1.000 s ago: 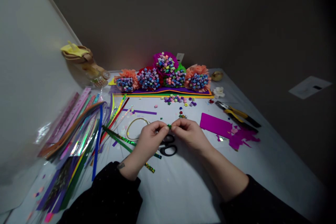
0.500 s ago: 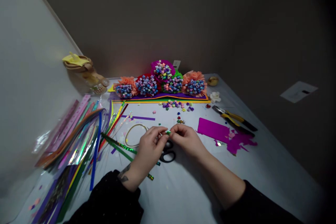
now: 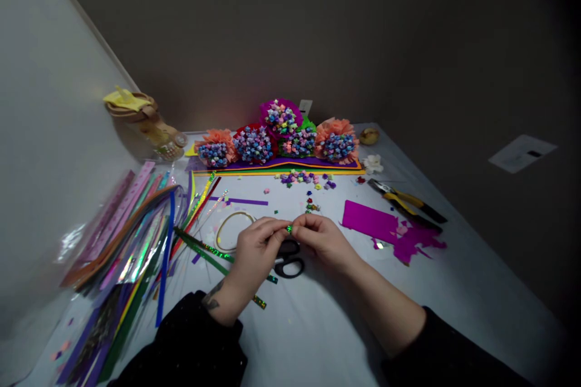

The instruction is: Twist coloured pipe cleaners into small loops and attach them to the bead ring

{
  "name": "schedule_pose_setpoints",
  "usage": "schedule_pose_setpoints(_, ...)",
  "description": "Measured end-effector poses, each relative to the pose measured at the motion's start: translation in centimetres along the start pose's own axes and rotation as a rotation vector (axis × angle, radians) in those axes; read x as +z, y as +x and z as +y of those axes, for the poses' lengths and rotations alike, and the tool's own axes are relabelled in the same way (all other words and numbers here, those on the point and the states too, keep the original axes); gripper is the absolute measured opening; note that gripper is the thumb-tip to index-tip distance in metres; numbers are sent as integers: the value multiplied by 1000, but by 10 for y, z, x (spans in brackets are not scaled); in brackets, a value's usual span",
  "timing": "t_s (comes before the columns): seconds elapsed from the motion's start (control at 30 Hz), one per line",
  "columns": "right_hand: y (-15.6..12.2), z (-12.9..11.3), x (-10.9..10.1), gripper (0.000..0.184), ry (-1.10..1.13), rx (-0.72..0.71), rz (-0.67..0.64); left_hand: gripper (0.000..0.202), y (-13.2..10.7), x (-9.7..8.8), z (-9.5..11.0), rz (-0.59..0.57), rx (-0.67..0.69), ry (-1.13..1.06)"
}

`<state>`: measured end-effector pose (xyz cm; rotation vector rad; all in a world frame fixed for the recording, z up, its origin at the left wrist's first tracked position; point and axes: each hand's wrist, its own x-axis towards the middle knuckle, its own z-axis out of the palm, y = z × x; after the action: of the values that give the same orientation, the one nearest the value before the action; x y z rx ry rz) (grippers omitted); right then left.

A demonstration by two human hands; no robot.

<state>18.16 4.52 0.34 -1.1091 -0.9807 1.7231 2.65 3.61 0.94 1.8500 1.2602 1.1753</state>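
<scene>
Tiny green foil piece (image 3: 289,229) pinched dead center, left grip (image 3: 258,243) and right grip (image 3: 323,236) both closed on it. Black-handled scissors (image 3: 288,266) just below, around 6 o'clock.

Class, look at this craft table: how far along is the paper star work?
Done: the crepe-paper flowers look packed with paper stars. In hand: the left hand and right hand pinch a small green foil star. Left: loose stars lie unplaced, and glittery strips remain unfolded.

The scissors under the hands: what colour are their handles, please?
The handles are black; they show best in the head view.
</scene>
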Motion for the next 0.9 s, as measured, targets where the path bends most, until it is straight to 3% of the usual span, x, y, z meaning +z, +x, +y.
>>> schedule_pose_setpoints(0.13,-1,0,1,24,50,43,9,14,1,-1,0,14,-7,12)
schedule_pose_setpoints(0.3,-1,-2,2,21,-16,-4,40,14,1,0,4,-1,0,-20)
schedule_pose_setpoints(0.53,-2,-5,4,14,-164,-112,135,15,-2,5,6,-52,-372,-143)
schedule_pose_setpoints(0.6,-2,-6,5,12,-190,-109,132,15,-1,5,7,-70,-404,-141)
schedule_pose_setpoints(0.73,-2,-6,3,11,-200,-79,84,14,2,2,6,-69,-318,-49)
schedule_pose_setpoints(0.9,0,-6,-3,10,-226,-105,54,14,3,-1,4,-151,-131,123)
